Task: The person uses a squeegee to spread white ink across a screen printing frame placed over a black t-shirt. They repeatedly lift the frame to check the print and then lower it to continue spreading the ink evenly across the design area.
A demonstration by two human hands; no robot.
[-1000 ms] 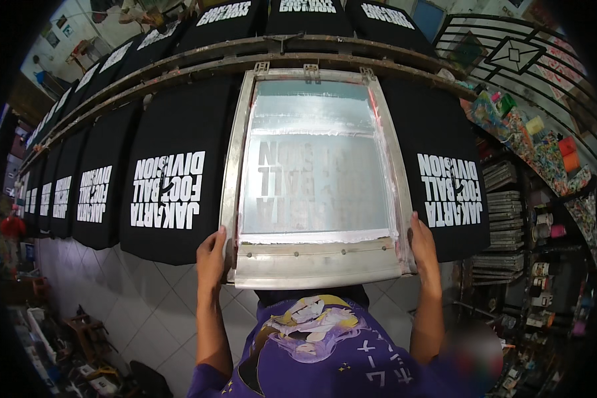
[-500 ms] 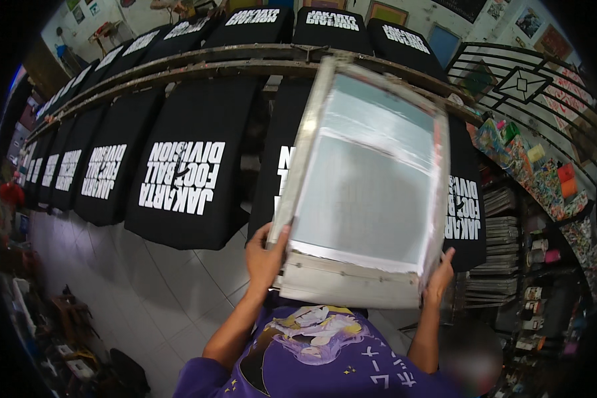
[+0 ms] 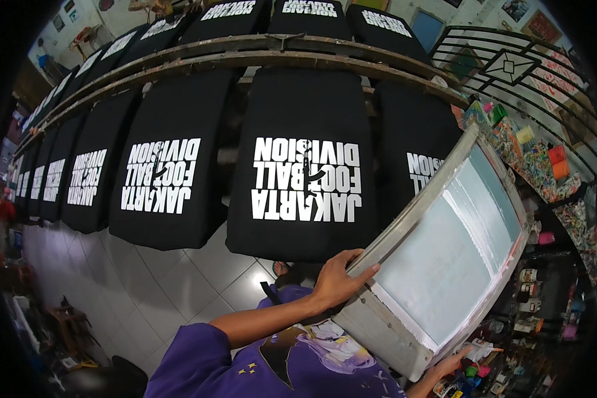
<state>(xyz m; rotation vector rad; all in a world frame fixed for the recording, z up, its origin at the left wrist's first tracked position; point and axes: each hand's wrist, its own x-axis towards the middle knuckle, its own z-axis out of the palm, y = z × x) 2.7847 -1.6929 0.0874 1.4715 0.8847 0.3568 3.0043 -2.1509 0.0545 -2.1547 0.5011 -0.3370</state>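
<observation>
Both my hands hold a silkscreen frame [image 3: 444, 265], tilted, at the right. Its rim is pale and worn, its mesh is grey-blue, and a white ink streak crosses the far part. My left hand [image 3: 341, 282] grips the left edge near the close corner, thumb on top. At the near right corner my right hand [image 3: 452, 363] supports the frame, its fingers partly hidden. Just left of the frame lies a black T-shirt [image 3: 305, 106] with white block lettering, stretched flat on a board. The frame partly covers another printed black T-shirt [image 3: 411, 123].
More printed black shirts [image 3: 162, 113] line the left and the far side of a long rail [image 3: 272, 56]. To the right are a black metal grille [image 3: 511, 66], an ink-spattered ledge [image 3: 524, 162] and shelves of small jars [image 3: 529, 292]. Pale floor tiles [image 3: 132, 278] show at the left.
The silkscreen frame has swung right and tilted, away from over the middle shirt, whose white print now shows whole. Both hands moved right with it, still holding on.
</observation>
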